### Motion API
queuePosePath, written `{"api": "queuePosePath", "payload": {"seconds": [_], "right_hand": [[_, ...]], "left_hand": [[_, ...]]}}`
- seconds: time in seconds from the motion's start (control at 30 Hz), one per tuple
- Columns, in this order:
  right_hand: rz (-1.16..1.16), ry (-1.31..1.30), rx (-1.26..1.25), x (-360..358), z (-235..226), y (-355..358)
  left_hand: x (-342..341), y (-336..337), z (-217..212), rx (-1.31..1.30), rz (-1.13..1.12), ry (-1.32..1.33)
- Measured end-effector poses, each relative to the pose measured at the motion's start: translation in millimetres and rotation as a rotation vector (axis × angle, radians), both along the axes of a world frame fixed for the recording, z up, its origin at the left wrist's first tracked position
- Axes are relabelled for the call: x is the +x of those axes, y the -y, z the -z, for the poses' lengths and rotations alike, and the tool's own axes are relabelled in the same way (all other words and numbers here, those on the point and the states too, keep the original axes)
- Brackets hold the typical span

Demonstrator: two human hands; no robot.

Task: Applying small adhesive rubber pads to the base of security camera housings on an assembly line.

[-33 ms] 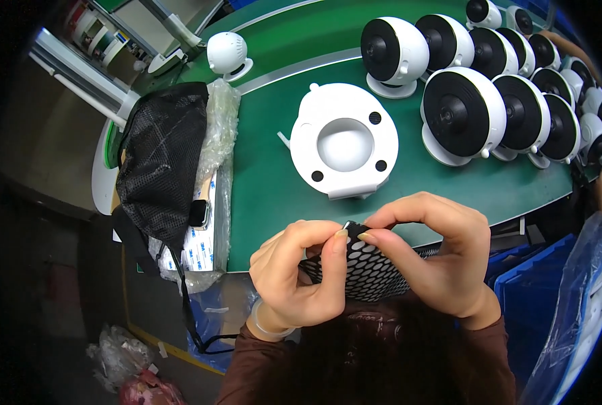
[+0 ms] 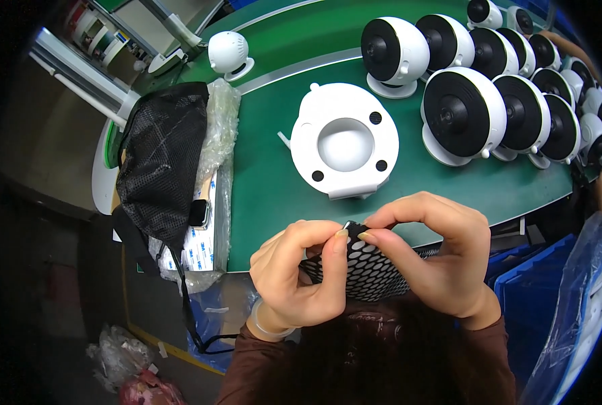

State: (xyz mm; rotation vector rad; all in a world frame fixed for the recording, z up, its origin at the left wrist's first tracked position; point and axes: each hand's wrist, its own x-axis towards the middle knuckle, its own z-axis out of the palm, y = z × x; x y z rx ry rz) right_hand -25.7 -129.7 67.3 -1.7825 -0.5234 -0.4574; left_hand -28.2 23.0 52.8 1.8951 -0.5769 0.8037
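My left hand pinches the top corner of a black sheet with rows of pale round spots between thumb and forefinger. Close beside it, my right hand has its thumb and forefinger closed at the same corner. The sheet hangs below my fingertips, its lower part hidden against my body. Whether a small piece sits between my right fingertips is too small to tell. Just beyond my hands, a white round device lies on the green table with its base up. That base carries black round pads and a round recess.
Several white fan-like devices with black fronts stand at the right. Another white device stands far left. A black mesh bag lies on bubble wrap at the left edge. Blue crates and a plastic-wrapped stack are at lower right.
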Motion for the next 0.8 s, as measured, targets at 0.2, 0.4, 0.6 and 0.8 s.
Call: {"api": "queuePosePath", "payload": {"seconds": [0.2, 0.4, 0.6, 0.8], "right_hand": [[0.015, 0.039, -0.072, 1.4, -2.0, -1.4], [0.061, 0.093, -0.106, -0.6, 0.1, -4.8], [-0.09, -0.136, 0.051, 4.9, -1.9, -0.9], [0.056, 0.071, -0.164, 1.8, 0.3, -7.6]], "left_hand": [[1.3, 1.1, -3.0, 0.054, -0.025, 0.044], [2.4, 1.5, -2.1, 0.036, -0.045, 0.01], [0.7, -4.8, -1.6, 0.072, 0.0, 0.01], [7.4, -4.1, 4.1, 0.018, 0.008, -0.003]]}}
